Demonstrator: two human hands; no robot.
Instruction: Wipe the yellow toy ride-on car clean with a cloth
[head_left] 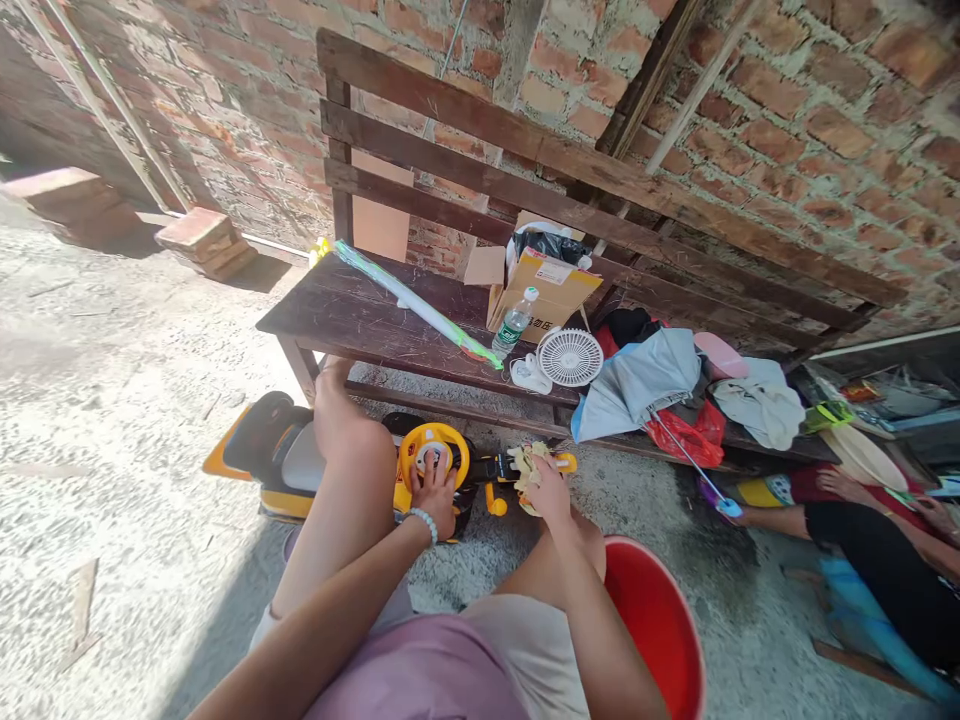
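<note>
A yellow and black toy ride-on car (300, 455) lies on the concrete floor in front of me. My left hand (433, 492) grips the rim of its yellow steering wheel (420, 448), fingers curled round it. My right hand (546, 490) is closed on a crumpled pale yellow cloth (526, 463), pressed against the car's yellow front part. A beaded bracelet sits on my left wrist. My bare knee rises over the car's seat.
A red bucket (660, 625) stands by my right leg. Behind the car is a dark wooden bench (352, 310) with a cardboard box (541, 280), a water bottle (514, 322), a small white fan (570, 357), a long wrapped tube and clothes. Another person sits at the right (862, 520).
</note>
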